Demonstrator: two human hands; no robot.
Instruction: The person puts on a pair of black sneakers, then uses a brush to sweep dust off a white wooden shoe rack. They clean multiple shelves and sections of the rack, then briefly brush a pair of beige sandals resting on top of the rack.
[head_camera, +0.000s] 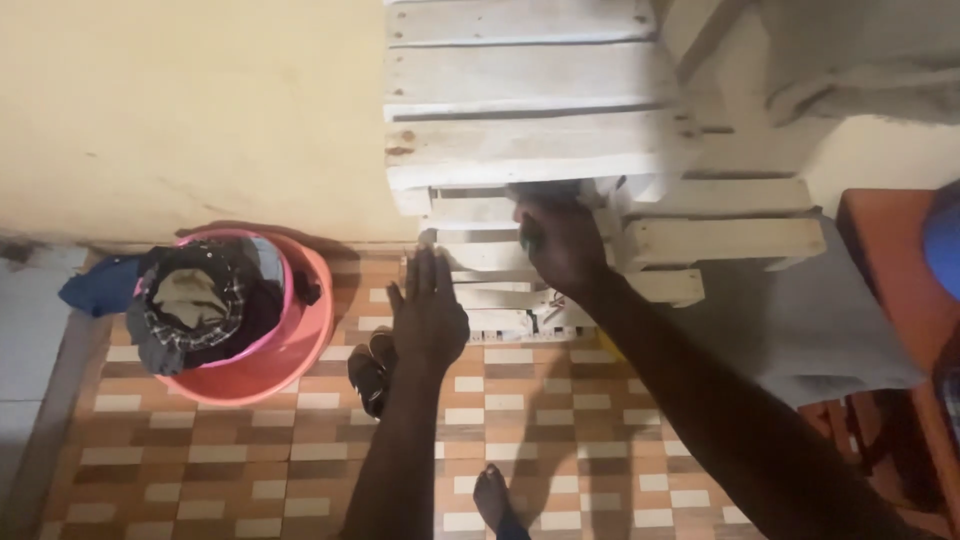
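A white wooden slatted crate structure (520, 90) stands against the wall ahead of me. My right hand (560, 240) reaches under its lower slats, fingers curled around a small green thing that is mostly hidden. To the left of it, my left hand (428, 310) is stretched out flat with fingers apart, holding nothing, hovering in front of the lower slats (480, 262). Below my arms, one of my bare feet (492, 500) shows on the tiled floor.
A pink plastic basin (285, 350) full of dark clothes sits on the patterned tile floor at left, by the yellow wall. A dark sandal (368, 372) lies beneath my left hand. A grey cloth (810, 320) and a red-brown stool or table (890, 270) are at right.
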